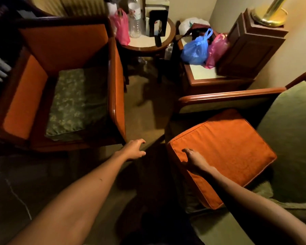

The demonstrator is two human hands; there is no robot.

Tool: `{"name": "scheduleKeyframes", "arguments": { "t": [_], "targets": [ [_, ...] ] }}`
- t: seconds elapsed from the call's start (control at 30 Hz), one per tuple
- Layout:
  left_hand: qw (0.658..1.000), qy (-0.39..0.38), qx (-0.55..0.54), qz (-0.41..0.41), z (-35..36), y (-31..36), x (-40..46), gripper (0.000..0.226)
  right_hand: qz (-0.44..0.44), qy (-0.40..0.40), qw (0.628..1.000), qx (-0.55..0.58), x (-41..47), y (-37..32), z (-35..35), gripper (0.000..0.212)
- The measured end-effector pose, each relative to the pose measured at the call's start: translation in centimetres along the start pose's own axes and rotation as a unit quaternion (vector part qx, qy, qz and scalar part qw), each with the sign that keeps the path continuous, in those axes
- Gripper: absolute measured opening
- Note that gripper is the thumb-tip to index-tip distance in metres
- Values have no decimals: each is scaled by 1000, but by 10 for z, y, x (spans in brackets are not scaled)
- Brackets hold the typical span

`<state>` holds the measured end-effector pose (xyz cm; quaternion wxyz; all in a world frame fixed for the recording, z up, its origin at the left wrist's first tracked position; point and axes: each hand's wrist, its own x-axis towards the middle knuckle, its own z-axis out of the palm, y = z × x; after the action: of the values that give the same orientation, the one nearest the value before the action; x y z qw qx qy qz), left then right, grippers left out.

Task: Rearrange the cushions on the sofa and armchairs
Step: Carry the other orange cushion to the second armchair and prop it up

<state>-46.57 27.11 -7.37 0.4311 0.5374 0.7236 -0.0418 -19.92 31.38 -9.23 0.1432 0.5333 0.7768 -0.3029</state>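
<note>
Fingers (188, 151) of right hand (194, 159) curling onto near corner of orange cushion (224, 152) lying askew on green sofa (290, 131), left hand (135, 150) hanging open beside armchair (64, 50); probably bulky, soft, light, gripping along piped edge.

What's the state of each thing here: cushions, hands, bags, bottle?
orange cushion: askew on the green sofa, corner overhanging the front edge
green cushion: flat in the orange armchair seat
right hand: resting on the orange cushion's near corner
left hand: open, empty, in the air between the seats
blue bag: tied shut
plastic bottle: upright on the round table
</note>
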Motion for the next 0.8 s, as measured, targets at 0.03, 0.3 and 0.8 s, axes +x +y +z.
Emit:
{"name": "scheduleKeyframes", "arguments": {
  "t": [0.03,0.3,0.8],
  "targets": [
    [1000,-12,-3,3,9,9,18,56,15,-12,1000,1,4,16,9,53],
    [997,-41,-63,-13,82,74,144,48,57,-112,988,-86,64,88,72,32],
    [975,-140,-56,162,65,127,120,23,-22,-87,992,87,-4,107,47,10]
  ]
}}
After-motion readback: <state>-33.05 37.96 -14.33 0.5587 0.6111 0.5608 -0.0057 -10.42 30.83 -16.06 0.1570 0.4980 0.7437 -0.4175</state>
